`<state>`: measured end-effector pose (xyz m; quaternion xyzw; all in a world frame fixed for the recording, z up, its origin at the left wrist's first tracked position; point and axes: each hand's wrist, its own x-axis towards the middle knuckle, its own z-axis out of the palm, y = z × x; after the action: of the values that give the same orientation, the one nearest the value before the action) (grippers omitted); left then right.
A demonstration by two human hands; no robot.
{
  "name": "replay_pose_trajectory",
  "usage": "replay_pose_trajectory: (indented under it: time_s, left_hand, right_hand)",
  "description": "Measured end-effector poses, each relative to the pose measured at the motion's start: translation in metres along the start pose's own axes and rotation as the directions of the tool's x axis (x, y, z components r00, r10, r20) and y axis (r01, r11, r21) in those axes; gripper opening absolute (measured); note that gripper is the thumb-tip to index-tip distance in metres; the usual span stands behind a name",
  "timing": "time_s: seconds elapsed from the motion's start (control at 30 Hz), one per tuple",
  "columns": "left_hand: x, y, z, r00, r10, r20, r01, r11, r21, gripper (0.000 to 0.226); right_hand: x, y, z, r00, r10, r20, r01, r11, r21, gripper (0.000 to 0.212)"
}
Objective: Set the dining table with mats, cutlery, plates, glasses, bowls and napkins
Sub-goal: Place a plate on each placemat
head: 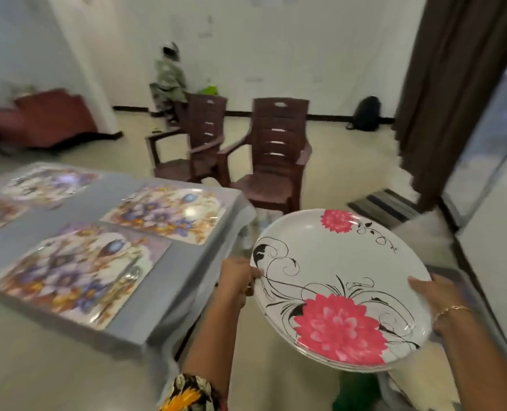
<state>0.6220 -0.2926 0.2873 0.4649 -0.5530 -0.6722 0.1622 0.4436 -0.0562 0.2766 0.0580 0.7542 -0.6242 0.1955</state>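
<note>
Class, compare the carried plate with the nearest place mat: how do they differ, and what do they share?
The plate is round; the mat is rectangular. The plate has pink flowers on white; the mat has purple and orange ones. The left hand and right hand hold the plate aloft; the mat lies flat on the table. Both are floral.

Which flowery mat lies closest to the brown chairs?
The mat at the table's far right corner; the others lie further left or nearer the camera.
</note>
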Motion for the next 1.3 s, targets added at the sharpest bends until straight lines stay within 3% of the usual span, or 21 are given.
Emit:
replay_pose_trajectory:
  time_s: [0.23, 0.4, 0.6, 0.73, 0.87, 1.03, 1.2, 1.3]
  left_hand:
    - [-0.024, -0.019, -0.167, 0.954, -0.047, -0.295, -0.008, 0.983, -0.182, 0.015]
    - [-0.018, -0.025, -0.275, 0.891, -0.082, -0.447, -0.045, 0.963, -0.267, 0.019]
    - [0.003, -0.024, -0.379, 0.831, -0.091, -0.548, -0.082, 0.956, -0.283, 0.014]
    - [0.023, -0.025, -0.424, 0.803, -0.119, -0.583, -0.062, 0.958, -0.281, 0.012]
    - [0.053, -0.03, -0.453, 0.783, -0.155, -0.602, -0.046, 0.952, -0.304, 0.022]
    - [0.094, -0.033, -0.475, 0.755, -0.232, -0.613, -0.003, 0.934, -0.357, 0.01]
    - [0.124, -0.03, -0.496, 0.72, -0.304, -0.624, 0.054, 0.921, -0.387, 0.016]
    - [0.145, -0.029, -0.512, 0.699, -0.323, -0.638, 0.077, 0.921, -0.382, 0.022]
  right_hand:
    - [-0.052, -0.017, 0.154, 0.946, -0.054, 0.32, 0.126, 0.97, -0.208, 0.018]
    - [-0.089, -0.011, 0.272, 0.899, -0.007, 0.439, 0.116, 0.968, -0.223, 0.032]
    - [-0.124, 0.001, 0.394, 0.853, -0.012, 0.521, 0.16, 0.958, -0.239, 0.029]
    - [-0.124, 0.012, 0.452, 0.84, -0.009, 0.543, 0.17, 0.954, -0.247, 0.028]
    - [-0.123, 0.008, 0.49, 0.825, -0.007, 0.565, 0.214, 0.93, -0.3, 0.013]
    - [-0.088, 0.013, 0.546, 0.816, 0.03, 0.577, 0.236, 0.895, -0.38, 0.029]
    - [-0.087, 0.002, 0.595, 0.784, 0.001, 0.621, 0.373, 0.799, -0.473, 0.035]
    - [-0.082, 0.0, 0.62, 0.771, 0.031, 0.636, 0.45, 0.681, -0.578, 0.032]
